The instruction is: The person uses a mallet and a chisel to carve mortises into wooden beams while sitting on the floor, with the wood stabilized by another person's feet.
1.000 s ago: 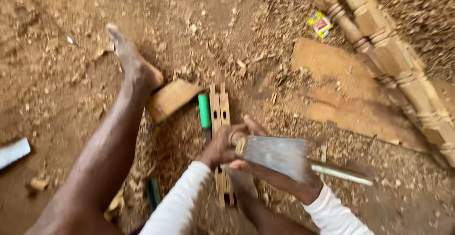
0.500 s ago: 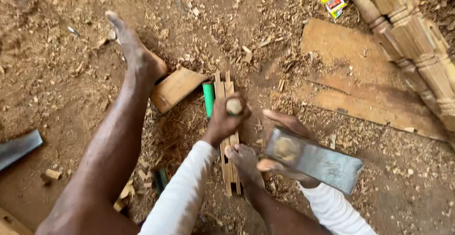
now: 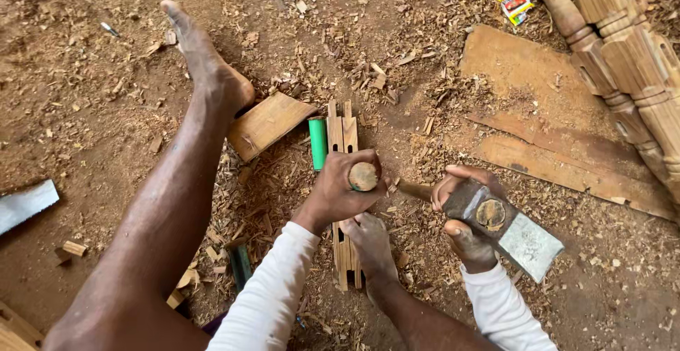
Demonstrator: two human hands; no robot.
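Change: the right hand point(image 3: 464, 213) has swung the axe point(image 3: 506, 227) lower and off to the right of the slotted plank point(image 3: 343, 188) since half a second ago; the left hand point(image 3: 343, 191) stays wrapped on the chisel point(image 3: 363, 176).
Ground: packed dirt strewn with wood chips all round the slotted plank.
Carved posts point(image 3: 623, 53): at least two turned wooden posts, far up and right of the slotted plank, lying side by side.
Flat boards point(image 3: 538, 103): two worn boards right of the slotted plank, overlapping.
Legs: one bare leg point(image 3: 170, 202) stretches out left of the slotted plank, foot on a wood block point(image 3: 269, 123); the other foot point(image 3: 368, 241) presses on the plank itself.
Slotted plank: one, narrow, lying lengthwise under the left hand.
Axe: one, gripped near its steel head by the closed right hand, blade pointing down and right.
Chisel: one, its round wooden butt facing up, clenched in the left fist over the plank.
Green tube point(image 3: 318, 143): one, just left of the plank.
Package point(image 3: 514, 0): one small flat rectangle, yellow, red and green, far up and right of the plank beside the posts.
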